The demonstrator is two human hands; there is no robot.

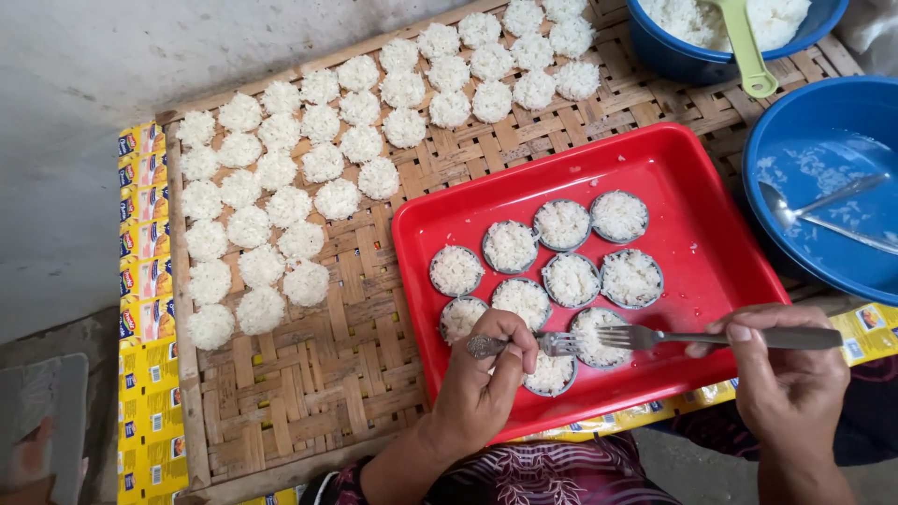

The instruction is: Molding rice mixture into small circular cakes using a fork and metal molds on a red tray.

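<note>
Lower frame: my left hand (486,374) pinches one fork (524,345), right hand (781,369) pinches another fork (711,338) over the rice mould (599,337) in the red tray (692,178), mid-pressing I judge; levering the cake free needs steady tines.

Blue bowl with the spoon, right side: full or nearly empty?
Nearly empty: the blue bowl shows bare bottom, only rice smears around the spoon.

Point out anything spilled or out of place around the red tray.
Loose rice grains lie scattered on the red tray right of the filled round moulds. Otherwise the rice discs sit in tidy rows on the woven mat.
</note>
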